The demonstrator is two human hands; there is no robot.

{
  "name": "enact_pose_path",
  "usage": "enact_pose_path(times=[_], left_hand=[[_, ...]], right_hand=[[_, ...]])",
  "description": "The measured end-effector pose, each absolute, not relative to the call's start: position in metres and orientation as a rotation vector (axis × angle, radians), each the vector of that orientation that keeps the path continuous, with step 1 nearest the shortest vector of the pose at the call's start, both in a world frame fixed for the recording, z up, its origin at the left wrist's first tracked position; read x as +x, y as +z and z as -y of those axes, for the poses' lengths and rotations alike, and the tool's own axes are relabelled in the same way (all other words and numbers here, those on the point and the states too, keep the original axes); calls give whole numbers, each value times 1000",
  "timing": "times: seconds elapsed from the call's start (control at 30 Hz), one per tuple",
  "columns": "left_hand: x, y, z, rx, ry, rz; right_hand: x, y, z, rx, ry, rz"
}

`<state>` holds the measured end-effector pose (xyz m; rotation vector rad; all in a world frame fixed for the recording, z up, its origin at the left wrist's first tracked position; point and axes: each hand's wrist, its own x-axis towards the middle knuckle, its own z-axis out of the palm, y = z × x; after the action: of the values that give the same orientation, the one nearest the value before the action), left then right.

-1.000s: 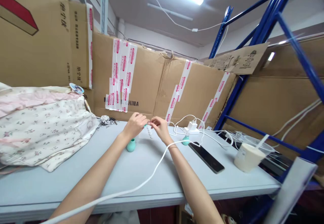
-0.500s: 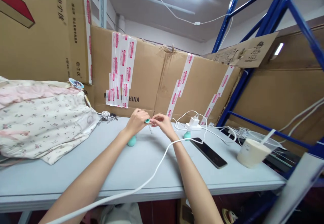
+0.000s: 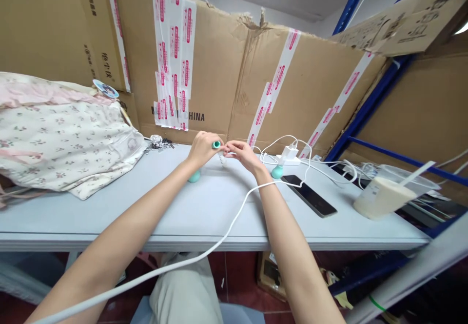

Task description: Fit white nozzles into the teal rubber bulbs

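Note:
My left hand (image 3: 204, 148) is closed around a small teal tube (image 3: 216, 145), whose open end faces me. Close against it, my right hand (image 3: 244, 154) has thumb and fingers pinched together at the tube's right side; what lies between the fingertips is too small to make out. A thin, pale, twisted strand (image 3: 222, 160) hangs below the meeting fingertips. Under my left wrist a rounded teal piece (image 3: 194, 176) stands on the grey table (image 3: 219, 207), partly covered by the arm. Another teal piece with a round base (image 3: 277, 171) stands right of my right wrist.
A black phone (image 3: 310, 196) lies right of my right forearm, with a cup (image 3: 382, 197) beyond it. A white charger (image 3: 289, 154) and cables sit behind. One white cable (image 3: 234, 221) crosses my arms. A floral cloth bag (image 3: 69, 138) lies left; cardboard (image 3: 215, 70) walls the back.
The view has tilted downward, so the hands and table appear higher in the picture and my lap shows. Both hands stay together around the teal tube, with little visible change in grip.

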<state>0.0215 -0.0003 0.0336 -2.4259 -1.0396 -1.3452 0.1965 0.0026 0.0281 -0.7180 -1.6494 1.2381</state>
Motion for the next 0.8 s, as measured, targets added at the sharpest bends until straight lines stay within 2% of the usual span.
enact_pose_path(times=[0.17,0.3,0.63,0.8], left_hand=[[26,40,4,-2506,-1748,1239],[30,39,5,-2547,-1923,1328],[14,26,-22,-2575,-2102,1341],[-31,9,-63,-2331,-2129,1703]], right_hand=[[200,37,1,-700,1189,1713],[198,43,3,-773,1054,1743],[211,33,-10,-1050,638,1954],[215,16,-16,-1293,387,2250]])
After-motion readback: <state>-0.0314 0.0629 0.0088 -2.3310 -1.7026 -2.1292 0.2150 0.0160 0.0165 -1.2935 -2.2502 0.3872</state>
